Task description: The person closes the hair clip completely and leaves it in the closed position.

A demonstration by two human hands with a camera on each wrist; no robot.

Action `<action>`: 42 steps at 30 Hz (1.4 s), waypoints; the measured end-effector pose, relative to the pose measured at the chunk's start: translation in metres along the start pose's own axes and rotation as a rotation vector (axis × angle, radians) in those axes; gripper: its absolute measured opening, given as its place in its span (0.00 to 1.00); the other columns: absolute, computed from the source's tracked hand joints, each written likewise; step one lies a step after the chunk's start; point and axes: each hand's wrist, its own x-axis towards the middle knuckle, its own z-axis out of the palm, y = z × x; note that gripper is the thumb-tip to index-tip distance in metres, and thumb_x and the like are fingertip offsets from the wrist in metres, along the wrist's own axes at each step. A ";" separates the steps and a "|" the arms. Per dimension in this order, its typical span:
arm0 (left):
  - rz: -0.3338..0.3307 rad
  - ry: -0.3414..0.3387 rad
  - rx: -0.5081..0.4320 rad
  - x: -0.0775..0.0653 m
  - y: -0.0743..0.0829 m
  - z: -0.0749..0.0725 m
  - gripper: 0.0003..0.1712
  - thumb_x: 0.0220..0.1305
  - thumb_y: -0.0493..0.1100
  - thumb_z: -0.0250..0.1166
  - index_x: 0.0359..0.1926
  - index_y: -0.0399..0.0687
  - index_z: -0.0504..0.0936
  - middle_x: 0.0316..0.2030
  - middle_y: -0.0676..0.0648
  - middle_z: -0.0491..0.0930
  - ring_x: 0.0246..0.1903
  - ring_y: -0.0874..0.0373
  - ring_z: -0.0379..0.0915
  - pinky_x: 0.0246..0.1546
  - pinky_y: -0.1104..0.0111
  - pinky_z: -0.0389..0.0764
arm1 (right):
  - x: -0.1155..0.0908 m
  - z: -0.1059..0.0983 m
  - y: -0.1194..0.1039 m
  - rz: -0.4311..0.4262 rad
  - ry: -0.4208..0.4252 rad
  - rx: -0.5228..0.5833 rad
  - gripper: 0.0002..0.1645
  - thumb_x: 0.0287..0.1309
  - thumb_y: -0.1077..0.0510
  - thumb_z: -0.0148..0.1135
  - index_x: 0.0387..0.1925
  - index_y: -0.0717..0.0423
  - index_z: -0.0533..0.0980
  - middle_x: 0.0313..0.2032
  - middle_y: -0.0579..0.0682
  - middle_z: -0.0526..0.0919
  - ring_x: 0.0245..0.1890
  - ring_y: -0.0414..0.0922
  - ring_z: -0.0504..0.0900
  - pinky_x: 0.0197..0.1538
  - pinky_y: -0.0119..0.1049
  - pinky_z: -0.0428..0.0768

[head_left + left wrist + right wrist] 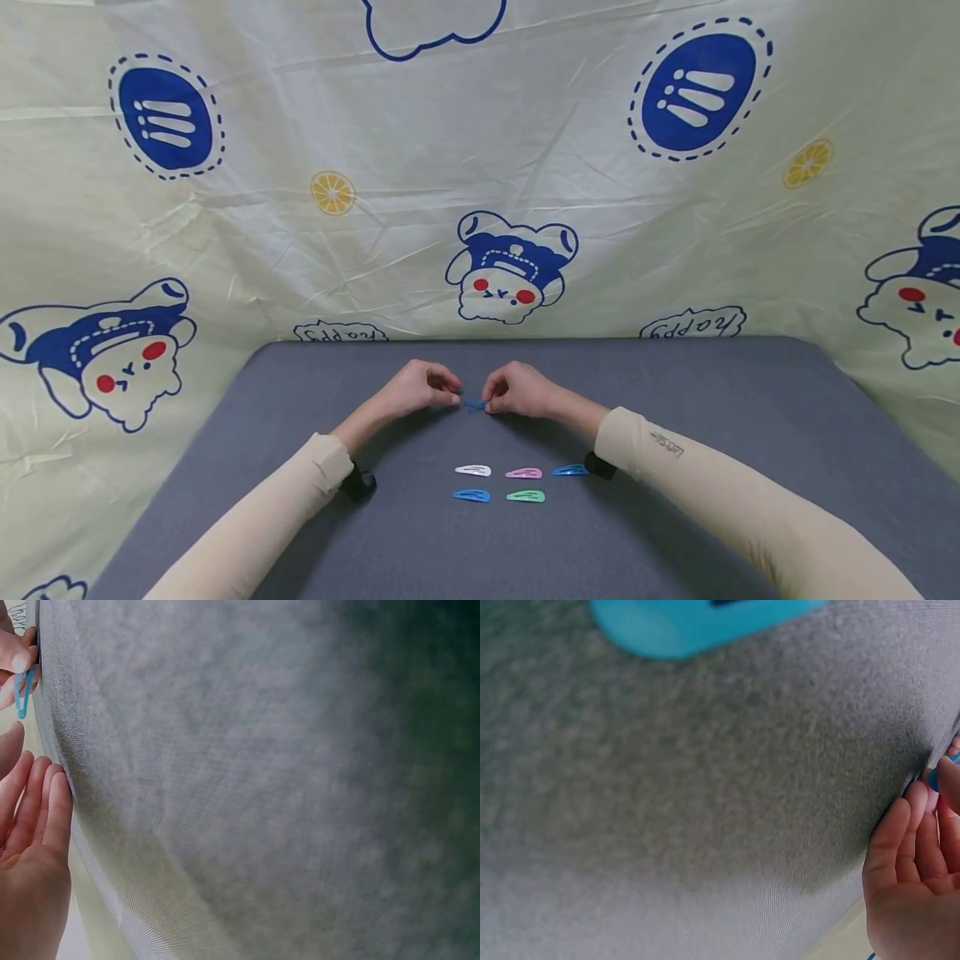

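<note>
Near the far middle of the table, my right hand (525, 392) pinches a blue snap hair clip (474, 405) by one end between thumb and fingers. The clip's narrow end points toward my left hand (420, 388). In the left wrist view the clip (24, 694) hangs out from the right fingertips, its outline a slim loop. My left hand (37, 832) has its fingers extended and loosely bent, the thumb just short of the clip's tip, holding nothing. The right wrist view shows only a bit of the blue clip (932, 778) at the right thumb.
Closer to me on the grey table (420, 542) lie a white clip (473, 471), a pink clip (523, 473), a blue clip (471, 496) and a green clip (525, 497). Another blue clip (570, 470) lies beside the right wrist's camera (600, 466). A printed curtain (405, 275) hangs behind.
</note>
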 end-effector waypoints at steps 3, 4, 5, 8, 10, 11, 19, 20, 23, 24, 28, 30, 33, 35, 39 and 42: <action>0.006 0.002 -0.007 -0.001 0.001 0.000 0.13 0.58 0.38 0.72 0.45 0.40 0.86 0.37 0.49 0.84 0.32 0.58 0.74 0.31 0.67 0.76 | -0.002 -0.003 0.002 -0.005 0.006 0.017 0.02 0.61 0.61 0.67 0.31 0.55 0.83 0.27 0.44 0.80 0.29 0.43 0.75 0.36 0.35 0.75; 0.010 0.002 -0.009 -0.001 0.001 0.000 0.13 0.58 0.38 0.72 0.45 0.39 0.85 0.36 0.49 0.84 0.32 0.58 0.74 0.31 0.67 0.76 | -0.004 -0.003 0.002 -0.003 0.007 0.022 0.03 0.61 0.62 0.67 0.31 0.54 0.83 0.27 0.44 0.80 0.28 0.42 0.75 0.35 0.34 0.75; 0.008 0.003 -0.011 -0.001 0.001 0.000 0.13 0.58 0.38 0.72 0.45 0.39 0.86 0.36 0.49 0.83 0.32 0.58 0.74 0.31 0.67 0.76 | -0.005 -0.004 0.003 -0.009 0.008 0.024 0.03 0.61 0.62 0.67 0.31 0.54 0.83 0.27 0.44 0.80 0.27 0.42 0.75 0.33 0.34 0.75; 0.003 0.005 -0.016 -0.001 0.001 0.001 0.13 0.58 0.38 0.72 0.44 0.41 0.86 0.36 0.50 0.83 0.32 0.58 0.74 0.31 0.67 0.77 | -0.007 -0.005 0.004 -0.015 0.010 0.037 0.03 0.62 0.62 0.65 0.31 0.54 0.82 0.25 0.44 0.79 0.25 0.42 0.75 0.30 0.34 0.75; 0.002 0.005 -0.018 -0.001 0.001 0.001 0.13 0.58 0.38 0.72 0.45 0.41 0.86 0.36 0.50 0.83 0.33 0.58 0.74 0.32 0.67 0.77 | -0.009 -0.006 0.004 -0.012 0.014 0.045 0.04 0.63 0.62 0.65 0.31 0.54 0.82 0.25 0.44 0.79 0.24 0.41 0.74 0.30 0.34 0.75; 0.000 0.006 -0.019 -0.001 0.001 0.001 0.13 0.58 0.38 0.72 0.45 0.41 0.86 0.36 0.50 0.83 0.33 0.57 0.75 0.32 0.67 0.77 | -0.010 -0.006 0.004 -0.012 0.021 0.045 0.04 0.63 0.62 0.65 0.31 0.54 0.82 0.25 0.44 0.79 0.24 0.41 0.75 0.30 0.34 0.75; 0.027 0.016 -0.018 -0.005 0.004 0.001 0.14 0.59 0.39 0.72 0.45 0.40 0.85 0.36 0.50 0.83 0.35 0.56 0.75 0.32 0.66 0.77 | -0.019 -0.011 -0.002 -0.021 0.130 0.038 0.02 0.62 0.60 0.67 0.33 0.54 0.83 0.27 0.44 0.79 0.28 0.42 0.75 0.33 0.35 0.76; 0.030 0.020 -0.022 -0.006 0.005 0.001 0.14 0.59 0.39 0.72 0.45 0.40 0.85 0.37 0.50 0.83 0.36 0.56 0.75 0.32 0.66 0.77 | -0.020 -0.012 -0.003 -0.023 0.146 0.039 0.02 0.62 0.59 0.67 0.33 0.53 0.83 0.28 0.44 0.80 0.29 0.42 0.74 0.33 0.36 0.76; 0.040 0.037 -0.035 -0.008 0.008 0.001 0.14 0.59 0.39 0.71 0.46 0.40 0.85 0.38 0.48 0.83 0.37 0.54 0.76 0.32 0.65 0.77 | -0.026 -0.015 -0.007 -0.026 0.182 0.059 0.02 0.63 0.59 0.66 0.34 0.53 0.83 0.29 0.45 0.80 0.30 0.43 0.75 0.35 0.36 0.76; 0.044 0.042 -0.039 -0.009 0.009 0.002 0.14 0.59 0.39 0.71 0.45 0.39 0.85 0.38 0.48 0.83 0.38 0.54 0.76 0.33 0.65 0.77 | -0.028 -0.016 -0.009 -0.024 0.191 0.070 0.02 0.63 0.58 0.66 0.35 0.53 0.83 0.30 0.46 0.81 0.30 0.44 0.75 0.35 0.36 0.76; 0.054 0.066 -0.047 -0.011 0.012 0.002 0.14 0.59 0.39 0.71 0.46 0.39 0.85 0.39 0.47 0.84 0.39 0.54 0.77 0.35 0.64 0.76 | -0.035 -0.018 -0.014 -0.015 0.223 0.112 0.02 0.63 0.58 0.66 0.36 0.53 0.82 0.32 0.49 0.81 0.31 0.45 0.76 0.35 0.36 0.78; 0.063 0.081 -0.044 -0.012 0.013 0.003 0.14 0.59 0.39 0.71 0.46 0.38 0.85 0.39 0.47 0.84 0.39 0.54 0.77 0.37 0.64 0.76 | -0.038 -0.019 -0.016 -0.019 0.241 0.119 0.02 0.62 0.58 0.66 0.36 0.53 0.82 0.32 0.48 0.81 0.31 0.46 0.76 0.36 0.36 0.78; 0.064 0.101 -0.042 -0.014 0.016 0.003 0.14 0.59 0.38 0.71 0.46 0.38 0.85 0.39 0.49 0.84 0.40 0.56 0.77 0.42 0.63 0.77 | -0.043 -0.020 -0.017 -0.032 0.275 0.118 0.03 0.62 0.59 0.67 0.36 0.53 0.82 0.31 0.45 0.81 0.32 0.45 0.76 0.36 0.36 0.78; 0.068 0.113 -0.037 -0.015 0.018 0.003 0.14 0.59 0.39 0.71 0.46 0.38 0.85 0.39 0.50 0.84 0.40 0.57 0.77 0.44 0.63 0.78 | -0.046 -0.020 -0.019 -0.046 0.294 0.112 0.02 0.62 0.59 0.67 0.36 0.53 0.82 0.31 0.44 0.81 0.32 0.44 0.77 0.37 0.36 0.79; 0.084 0.132 -0.031 -0.021 0.025 0.004 0.15 0.59 0.39 0.71 0.47 0.38 0.85 0.40 0.49 0.84 0.40 0.57 0.77 0.46 0.62 0.79 | -0.054 -0.021 -0.021 -0.056 0.320 0.107 0.02 0.61 0.59 0.67 0.36 0.52 0.82 0.31 0.45 0.81 0.32 0.44 0.77 0.37 0.37 0.79; 0.101 0.148 -0.026 -0.026 0.030 0.004 0.15 0.59 0.40 0.71 0.47 0.38 0.85 0.41 0.48 0.83 0.40 0.57 0.77 0.46 0.62 0.79 | -0.061 -0.022 -0.023 -0.060 0.343 0.106 0.03 0.61 0.59 0.67 0.37 0.51 0.82 0.31 0.46 0.81 0.32 0.45 0.77 0.37 0.38 0.79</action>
